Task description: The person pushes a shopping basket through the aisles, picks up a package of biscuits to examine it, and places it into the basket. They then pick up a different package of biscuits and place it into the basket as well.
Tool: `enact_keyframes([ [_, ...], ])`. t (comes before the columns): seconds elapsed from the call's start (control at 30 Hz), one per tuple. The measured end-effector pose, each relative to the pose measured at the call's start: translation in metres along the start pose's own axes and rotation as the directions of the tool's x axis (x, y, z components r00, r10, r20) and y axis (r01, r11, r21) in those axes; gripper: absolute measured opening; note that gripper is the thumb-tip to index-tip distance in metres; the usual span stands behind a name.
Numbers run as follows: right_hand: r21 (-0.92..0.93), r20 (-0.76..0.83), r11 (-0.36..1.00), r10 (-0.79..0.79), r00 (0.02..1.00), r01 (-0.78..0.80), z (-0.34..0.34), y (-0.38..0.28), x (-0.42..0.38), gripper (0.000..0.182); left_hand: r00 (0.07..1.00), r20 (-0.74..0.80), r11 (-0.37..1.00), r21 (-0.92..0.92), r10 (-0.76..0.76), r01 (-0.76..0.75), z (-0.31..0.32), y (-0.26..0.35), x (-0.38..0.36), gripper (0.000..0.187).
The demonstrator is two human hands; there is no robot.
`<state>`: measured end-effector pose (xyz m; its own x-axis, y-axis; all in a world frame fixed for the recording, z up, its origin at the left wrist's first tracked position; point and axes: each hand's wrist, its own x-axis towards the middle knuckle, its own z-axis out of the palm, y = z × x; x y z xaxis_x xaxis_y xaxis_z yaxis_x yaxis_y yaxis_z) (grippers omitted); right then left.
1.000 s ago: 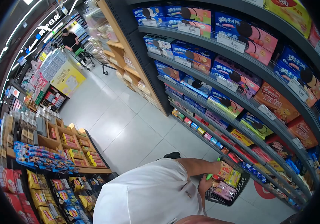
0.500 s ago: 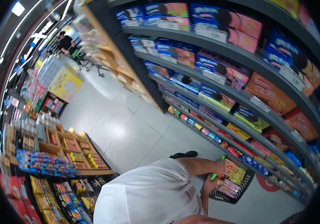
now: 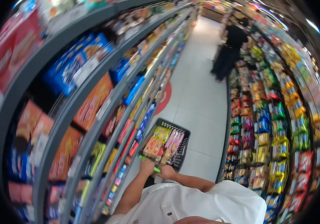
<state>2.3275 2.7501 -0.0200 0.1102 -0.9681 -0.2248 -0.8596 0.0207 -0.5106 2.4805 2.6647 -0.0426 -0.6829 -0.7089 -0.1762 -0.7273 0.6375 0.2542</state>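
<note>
A black shopping basket (image 3: 184,149) with a green handle (image 3: 156,170) hangs in front of my body, above the grey floor. My left hand (image 3: 147,165) is closed round the handle on the left side. Just to its right, my right hand (image 3: 166,171) grips the same handle. Inside the basket lie a yellow-green packet (image 3: 161,133), an orange-brown packet (image 3: 152,147) and pink packets (image 3: 175,141).
Shelves (image 3: 89,80) of boxed and bagged snacks rise close on the left. Racks of bright snack bags (image 3: 261,140) line the right. Farther up the aisle (image 3: 201,56), a person in black (image 3: 234,41) stands beside the right rack.
The view has swung round to look along the aisle between shelves and racks. The basket now shows ahead of my body, both hands still at its handle. A different person in black is nearer.
</note>
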Motion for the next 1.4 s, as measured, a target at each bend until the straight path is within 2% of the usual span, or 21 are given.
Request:
enact_keyframes([
  [0.03, -0.031, 0.033, 0.999, 0.035, 0.999, -0.034, -0.006, -0.003, 0.002, 0.037, 0.997, 0.079, 0.999, 0.033, -0.005, 0.002, 0.000, -0.003, 0.007, 0.012],
  [0.07, -0.060, 0.073, 0.996, 0.066, 0.995, -0.062, -0.011, -0.007, 0.006, 0.037, 0.997, 0.076, 0.998, 0.055, 0.028, -0.032, 0.000, -0.007, 0.012, 0.012],
  [0.1, -0.047, 0.044, 0.996, 0.082, 0.996, -0.080, -0.012, -0.008, 0.009, 0.037, 0.995, 0.064, 0.996, 0.053, 0.071, -0.074, 0.000, -0.008, 0.017, 0.011],
  [0.17, -0.014, -0.026, 0.972, 0.234, 0.972, -0.234, -0.002, -0.001, 0.011, 0.036, 0.990, 0.057, 0.989, 0.063, 0.133, -0.136, -0.004, -0.010, 0.030, 0.010],
  [0.2, 0.028, -0.121, 0.969, 0.248, 0.961, -0.246, -0.002, -0.004, 0.011, 0.035, 0.986, 0.107, 0.989, 0.048, 0.131, -0.137, -0.010, -0.007, 0.035, 0.013],
  [0.3, -0.015, -0.175, 0.937, 0.342, 0.923, -0.350, -0.005, -0.005, 0.015, 0.034, 0.968, 0.184, 0.985, 0.018, 0.168, -0.174, -0.013, -0.010, 0.052, 0.016],
  [0.37, -0.017, -0.127, 0.945, 0.322, 0.938, -0.326, -0.007, 0.004, 0.022, 0.032, 0.976, 0.161, 0.988, -0.071, 0.149, -0.140, 0.002, -0.016, 0.060, 0.010],
  [0.5, -0.022, -0.161, 0.946, 0.317, 0.935, -0.324, -0.021, 0.005, 0.029, 0.029, 0.942, 0.248, 0.974, -0.066, 0.227, -0.217, -0.039, -0.009, 0.071, 0.016],
  [0.6, -0.014, -0.175, 0.944, 0.322, 0.930, -0.329, -0.029, 0.014, 0.037, 0.029, 0.936, 0.245, 0.968, -0.085, 0.252, -0.238, -0.043, -0.009, 0.086, 0.014],
  [0.67, -0.014, -0.161, 0.942, 0.328, 0.931, -0.335, -0.038, 0.019, 0.041, 0.029, 0.941, 0.191, 0.956, -0.147, 0.278, -0.253, -0.040, -0.009, 0.094, 0.013],
  [0.8, -0.008, -0.130, 0.940, 0.338, 0.932, -0.342, -0.048, 0.037, 0.055, 0.030, 0.927, 0.244, 0.956, -0.133, 0.286, -0.260, -0.049, -0.006, 0.117, 0.013],
  [1.03, -0.016, -0.148, 0.941, 0.332, 0.932, -0.338, -0.073, 0.069, 0.078, 0.031, 0.933, 0.179, 0.946, -0.157, 0.311, -0.285, -0.049, 0.000, 0.158, 0.009],
  [1.17, -0.026, -0.111, 0.939, 0.337, 0.935, -0.342, -0.089, 0.087, 0.092, 0.032, 0.940, 0.213, 0.959, -0.157, 0.266, -0.236, -0.052, 0.004, 0.185, 0.009],
  [1.4, -0.004, -0.137, 0.959, 0.281, 0.950, -0.284, -0.124, 0.122, 0.118, 0.028, 0.951, 0.231, 0.974, -0.139, 0.208, -0.179, -0.060, 0.016, 0.234, 0.012],
])
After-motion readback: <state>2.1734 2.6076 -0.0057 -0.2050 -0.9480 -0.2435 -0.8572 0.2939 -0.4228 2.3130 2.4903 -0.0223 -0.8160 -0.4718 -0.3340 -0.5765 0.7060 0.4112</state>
